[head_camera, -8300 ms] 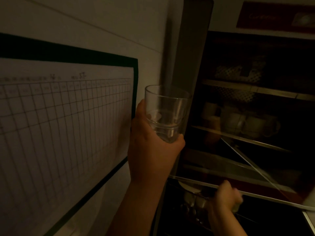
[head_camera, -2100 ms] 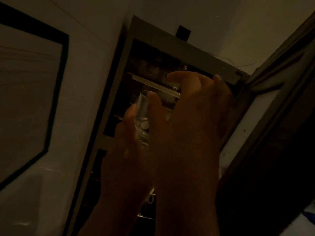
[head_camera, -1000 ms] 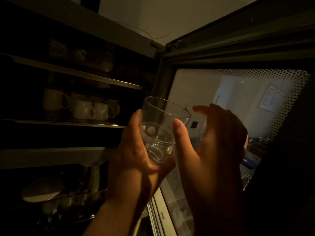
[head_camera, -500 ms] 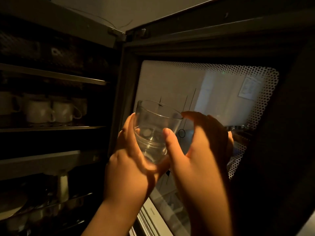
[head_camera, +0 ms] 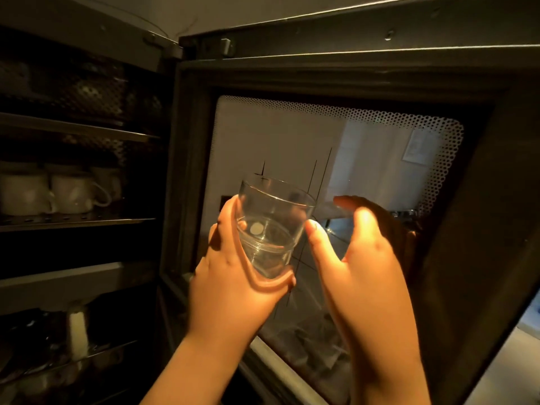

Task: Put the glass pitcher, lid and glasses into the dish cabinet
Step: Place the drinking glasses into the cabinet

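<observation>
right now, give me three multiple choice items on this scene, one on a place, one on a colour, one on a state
1. Where do the cups stand?
A. on a cabinet shelf left of the open door
B. on the door's window
C. in the right hand

2. What colour are those cups?
A. red
B. white
C. blue

3. How is the glass held?
A. left hand has its grip round it, right hand open beside it
B. it stands on a shelf
C. it lies on the floor

Answers: 1 A, they sit in a row on the shelf inside the cabinet; 2 B, they look pale white in the dim light; 3 A, left fingers curl under the glass's base while the right's fingers are spread.
</observation>
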Motion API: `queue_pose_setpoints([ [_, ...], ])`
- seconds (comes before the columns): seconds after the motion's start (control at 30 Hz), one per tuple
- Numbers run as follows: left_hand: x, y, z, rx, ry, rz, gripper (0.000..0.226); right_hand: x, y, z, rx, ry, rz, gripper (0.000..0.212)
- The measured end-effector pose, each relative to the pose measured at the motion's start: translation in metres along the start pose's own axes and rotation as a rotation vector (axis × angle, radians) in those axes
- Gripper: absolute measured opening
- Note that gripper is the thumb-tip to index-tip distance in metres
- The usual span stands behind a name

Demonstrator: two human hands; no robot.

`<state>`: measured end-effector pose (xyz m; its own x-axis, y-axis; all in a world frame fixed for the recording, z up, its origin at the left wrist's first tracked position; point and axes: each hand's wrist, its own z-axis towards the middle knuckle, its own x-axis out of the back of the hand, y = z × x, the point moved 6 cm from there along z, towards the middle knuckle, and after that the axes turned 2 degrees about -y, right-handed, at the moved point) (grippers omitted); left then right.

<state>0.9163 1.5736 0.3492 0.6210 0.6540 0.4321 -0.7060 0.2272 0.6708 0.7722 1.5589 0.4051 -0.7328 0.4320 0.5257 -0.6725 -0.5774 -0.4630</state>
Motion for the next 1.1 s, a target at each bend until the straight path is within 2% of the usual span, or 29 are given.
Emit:
queue_pose_setpoints([
  [0.13, -0.011, 0.002, 0.005, -0.015, 0.005, -0.003, 0.112, 0.004, 0.016, 0.01, -0.031, 0.016, -0.01, 0.033],
  [0.33, -0.017, -0.009, 0.011, -0.007, 0.011, 0.029, 0.114, -0.001, 0.01, 0.02, -0.034, 0.07, -0.017, 0.037],
  [0.43, -0.008, -0.017, 0.013, 0.011, 0.029, 0.028, 0.114, -0.012, 0.011, 0.025, 0.023, 0.082, -0.06, 0.048],
  [0.53, 0.003, -0.028, 0.015, 0.038, 0.046, 0.033, 0.113, -0.025, 0.006, 0.025, 0.026, 0.075, -0.068, 0.034],
  [0.63, 0.018, -0.039, 0.02, 0.058, 0.06, 0.049, 0.113, -0.042, -0.011, 0.024, 0.005, 0.014, 0.071, 0.029],
  [0.7, 0.032, -0.052, 0.024, 0.085, 0.075, 0.062, 0.115, -0.056, -0.03, 0.022, 0.036, -0.016, 0.154, 0.04],
  [0.87, 0.08, -0.093, 0.038, 0.147, 0.119, 0.042, 0.113, -0.115, -0.089, 0.025, 0.056, -0.202, 0.348, 0.042],
  [1.0, 0.128, -0.129, 0.051, 0.2, 0.161, 0.117, 0.115, -0.166, -0.131, 0.026, 0.016, -0.303, 0.522, 0.069],
  [1.1, 0.161, -0.151, 0.061, 0.216, 0.199, 0.188, 0.105, -0.206, -0.163, 0.025, 0.02, -0.398, 0.623, 0.08],
])
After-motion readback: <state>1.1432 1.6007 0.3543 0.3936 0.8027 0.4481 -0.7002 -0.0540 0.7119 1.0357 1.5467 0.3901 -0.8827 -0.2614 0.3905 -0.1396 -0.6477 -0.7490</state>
